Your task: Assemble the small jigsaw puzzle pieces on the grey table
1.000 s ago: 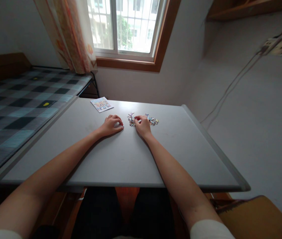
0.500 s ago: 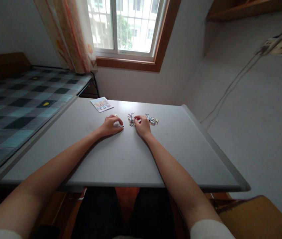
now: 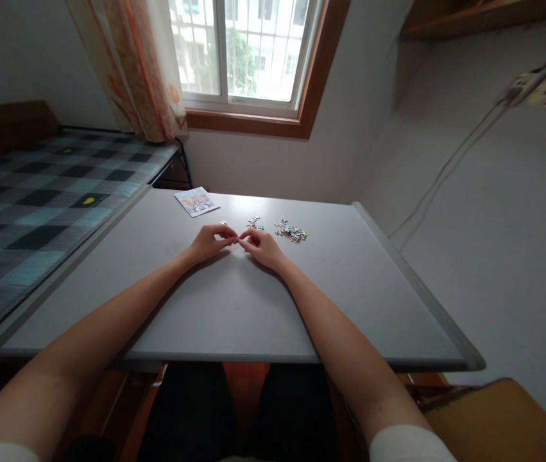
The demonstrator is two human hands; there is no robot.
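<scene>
My left hand (image 3: 211, 242) is closed in a pinch over the table, its fingertips on a tiny jigsaw puzzle piece (image 3: 238, 240). Right against it, my right hand (image 3: 264, 249) pinches at the same spot, thumb and forefinger together. The fingertips of both hands meet there and mostly cover what they hold. Just beyond my right hand lies a small cluster of loose jigsaw pieces (image 3: 254, 222), partly hidden by the fingers. A larger heap of jigsaw pieces (image 3: 294, 232) is spread to its right. Behind my left hand a light piece (image 3: 223, 222) peeks out.
A square picture card (image 3: 197, 201) lies at the table's far left. The grey-white table (image 3: 234, 314) has raised side edges. A bed with a checked cover (image 3: 61, 186) stands on the left, a window (image 3: 244, 54) is ahead, and a yellowish-brown chair (image 3: 498, 420) is at lower right.
My right hand has moved left from the jigsaw pieces to meet my left hand. The left fingers have drawn closer together. More of the loose pieces now show.
</scene>
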